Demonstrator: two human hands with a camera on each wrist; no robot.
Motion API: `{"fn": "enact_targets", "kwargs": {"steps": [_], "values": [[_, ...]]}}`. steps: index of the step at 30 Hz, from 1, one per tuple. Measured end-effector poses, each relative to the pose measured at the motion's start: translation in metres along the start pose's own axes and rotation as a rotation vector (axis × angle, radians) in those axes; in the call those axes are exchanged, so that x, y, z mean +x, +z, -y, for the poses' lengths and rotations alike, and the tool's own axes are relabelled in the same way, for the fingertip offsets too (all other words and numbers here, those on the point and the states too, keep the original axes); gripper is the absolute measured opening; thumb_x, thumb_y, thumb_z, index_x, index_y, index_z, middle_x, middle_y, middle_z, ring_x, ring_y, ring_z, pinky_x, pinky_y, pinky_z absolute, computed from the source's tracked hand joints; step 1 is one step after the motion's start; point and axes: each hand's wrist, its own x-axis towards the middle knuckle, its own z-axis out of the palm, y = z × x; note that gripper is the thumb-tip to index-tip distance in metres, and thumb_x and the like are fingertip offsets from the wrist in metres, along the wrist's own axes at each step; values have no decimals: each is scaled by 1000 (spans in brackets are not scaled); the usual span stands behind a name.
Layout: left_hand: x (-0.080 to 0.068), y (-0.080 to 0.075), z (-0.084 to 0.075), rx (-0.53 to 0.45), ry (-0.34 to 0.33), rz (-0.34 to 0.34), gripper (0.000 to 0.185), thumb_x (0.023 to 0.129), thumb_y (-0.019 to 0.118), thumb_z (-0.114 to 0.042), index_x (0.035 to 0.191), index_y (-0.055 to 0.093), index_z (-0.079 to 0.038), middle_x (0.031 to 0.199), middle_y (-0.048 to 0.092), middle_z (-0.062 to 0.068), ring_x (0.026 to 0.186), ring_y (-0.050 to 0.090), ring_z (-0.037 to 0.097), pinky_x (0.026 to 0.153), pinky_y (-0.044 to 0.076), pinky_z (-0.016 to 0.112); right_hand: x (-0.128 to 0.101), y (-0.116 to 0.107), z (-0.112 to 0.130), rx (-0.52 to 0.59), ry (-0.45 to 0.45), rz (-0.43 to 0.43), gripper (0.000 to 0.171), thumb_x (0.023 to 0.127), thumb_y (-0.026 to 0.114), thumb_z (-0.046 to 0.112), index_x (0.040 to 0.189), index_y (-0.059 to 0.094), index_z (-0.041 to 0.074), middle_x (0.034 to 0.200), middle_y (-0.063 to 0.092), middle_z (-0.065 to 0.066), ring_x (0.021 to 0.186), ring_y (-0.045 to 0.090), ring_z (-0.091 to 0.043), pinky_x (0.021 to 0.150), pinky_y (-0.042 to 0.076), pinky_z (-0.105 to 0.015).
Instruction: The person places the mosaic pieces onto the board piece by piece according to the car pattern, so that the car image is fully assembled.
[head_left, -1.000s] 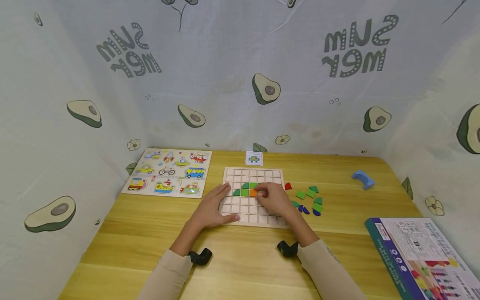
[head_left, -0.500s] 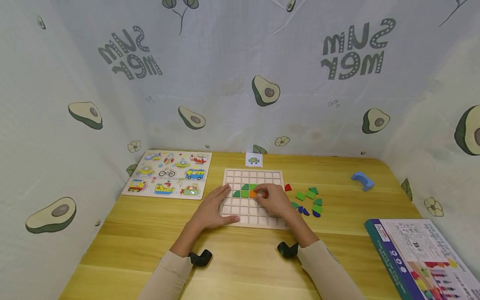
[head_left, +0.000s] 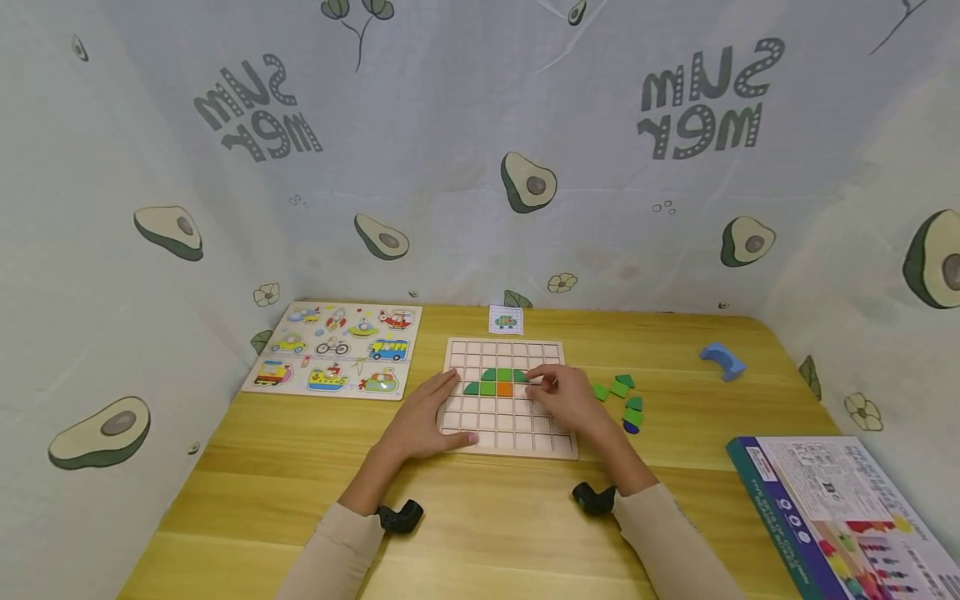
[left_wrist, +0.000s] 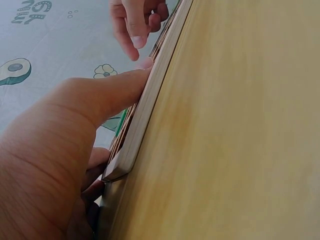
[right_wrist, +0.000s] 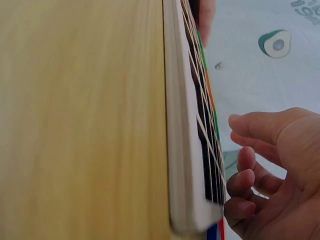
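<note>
The wooden grid board [head_left: 468, 417] lies in the middle of the table. On it two rows of green pieces and an orange square [head_left: 505, 389] sit in the cells; a green rounded piece [head_left: 520, 376] ends the upper row. My left hand [head_left: 420, 418] rests at the board's near left corner, fingers along the left side, thumb [left_wrist: 120, 90] over the front edge. Over the board's right half is my right hand [head_left: 566, 400], fingertips close to the green rounded piece. Its thumb and forefinger [right_wrist: 255, 122] stand apart with nothing between, the other fingers loosely bent.
Loose green pieces [head_left: 621, 389] and a dark blue piece [head_left: 631, 427] lie right of the board. A small pattern card [head_left: 506, 320] is behind it. A vehicle puzzle [head_left: 333, 348] lies left, a blue arch block [head_left: 723, 361] and a box [head_left: 847, 508] right.
My right hand has let go of the orange square and shifted right, uncovering it and the green rounded piece, and now covering the red piece and some loose pieces. My left hand stays put.
</note>
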Motion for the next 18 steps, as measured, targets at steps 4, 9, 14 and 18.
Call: {"fn": "enact_targets", "kwargs": {"steps": [4,9,14,18], "values": [[0,0,0,-6,8,-2,108,78,72,-70,161,36,-10,170,31,3,157,29,29,126,29,52,0,-13,-13,-29,-26,-17,24,95,72,17,117,76,7,79,58,-4,68,47,-17,61,37,-27],[-1,0,0,2,16,-14,107,79,72,-69,161,37,-10,169,32,4,156,30,30,125,31,52,-1,-31,-28,-78,-84,-60,25,94,72,9,116,75,0,80,59,-7,67,49,-17,62,39,-27],[0,0,1,-2,9,-7,108,79,72,-70,161,36,-10,170,31,4,157,29,30,125,31,52,-3,-48,-35,-141,-45,-34,29,96,68,7,124,72,1,93,61,-12,80,55,-23,68,46,-32],[0,1,1,0,3,3,109,79,71,-71,162,34,-11,170,29,3,157,28,29,126,29,51,0,-53,-42,-203,-8,25,32,98,65,9,129,71,6,104,63,-14,86,56,-24,72,47,-35]]}}
